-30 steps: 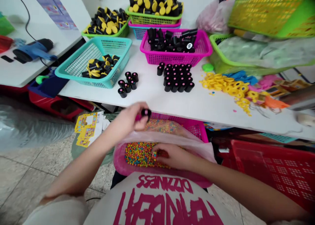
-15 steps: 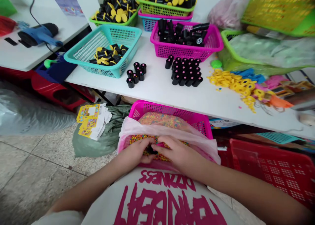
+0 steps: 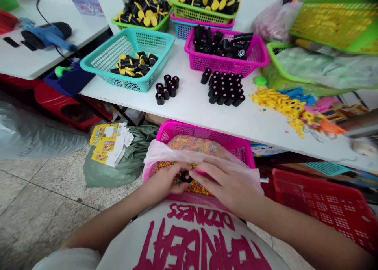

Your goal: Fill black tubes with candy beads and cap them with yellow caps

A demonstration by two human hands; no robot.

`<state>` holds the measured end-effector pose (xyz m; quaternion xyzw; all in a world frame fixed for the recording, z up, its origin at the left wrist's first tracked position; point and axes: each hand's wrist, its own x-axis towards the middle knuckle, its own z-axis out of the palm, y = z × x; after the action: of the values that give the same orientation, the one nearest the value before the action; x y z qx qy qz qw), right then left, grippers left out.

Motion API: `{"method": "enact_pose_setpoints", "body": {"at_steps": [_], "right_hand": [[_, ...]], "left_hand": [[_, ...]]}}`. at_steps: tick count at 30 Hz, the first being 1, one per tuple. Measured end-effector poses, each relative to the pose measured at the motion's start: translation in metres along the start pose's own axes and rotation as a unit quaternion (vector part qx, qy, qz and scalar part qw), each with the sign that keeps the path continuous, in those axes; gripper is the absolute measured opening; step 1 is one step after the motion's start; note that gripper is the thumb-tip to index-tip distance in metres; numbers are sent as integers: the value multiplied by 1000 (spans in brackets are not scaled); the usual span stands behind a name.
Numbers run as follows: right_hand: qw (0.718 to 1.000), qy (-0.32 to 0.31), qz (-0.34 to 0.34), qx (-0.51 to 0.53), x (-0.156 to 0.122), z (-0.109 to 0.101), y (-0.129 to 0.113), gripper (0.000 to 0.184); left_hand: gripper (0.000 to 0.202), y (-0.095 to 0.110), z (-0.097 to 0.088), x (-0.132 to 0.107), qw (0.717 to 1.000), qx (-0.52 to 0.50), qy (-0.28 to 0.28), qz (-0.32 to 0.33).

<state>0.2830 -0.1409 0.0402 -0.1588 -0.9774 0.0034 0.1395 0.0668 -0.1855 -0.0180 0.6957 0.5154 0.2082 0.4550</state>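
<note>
My left hand (image 3: 167,182) is closed around a small black tube (image 3: 186,178) held low over a heap of tiny coloured beads (image 3: 197,186). The beads lie in a pink plastic bag inside a pink basket (image 3: 206,132) on my lap. My right hand (image 3: 226,181) rests fingers-down on the beads, touching the tube's right side; its fingertips press together at the tube. On the white table (image 3: 191,108) above stand a small cluster of black tubes (image 3: 167,89) and a larger block of black tubes (image 3: 225,89).
A teal basket (image 3: 130,57) holds yellow-capped tubes; a pink basket (image 3: 226,51) holds black tubes. More filled baskets stand behind. Yellow rings (image 3: 283,106) lie scattered right. A red crate (image 3: 321,207) sits at my right, a blue heat gun (image 3: 44,34) on the left table.
My left hand came down from near the table edge with the black tube into the beads, meeting my right hand. The view has tilted slightly downward since.
</note>
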Motion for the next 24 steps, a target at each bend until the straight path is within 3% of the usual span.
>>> {"method": "enact_pose_setpoints", "body": {"at_steps": [4,9,13,17,21,23,24], "right_hand": [[999,-19,-39,27,1,11,-6,26],[997,-24,-35,71,1,13,-3,22],[985,34,42,161,-3,2,16,31],[936,121,179,279,-5,-1,30,30],[862,102,259,424,-6,1,32,19],[822,80,294,481,-8,2,32,19],[817,67,297,491,-10,3,32,19]], "left_hand": [[46,0,1,5,999,-10,-22,28],[43,0,2,6,999,-3,-22,40],[37,-1,2,5,999,5,-11,41],[36,0,1,5,999,0,-4,48],[33,5,-1,5,998,-4,4,69],[31,7,-6,4,995,6,30,91],[29,7,-11,5,993,15,52,103]]}}
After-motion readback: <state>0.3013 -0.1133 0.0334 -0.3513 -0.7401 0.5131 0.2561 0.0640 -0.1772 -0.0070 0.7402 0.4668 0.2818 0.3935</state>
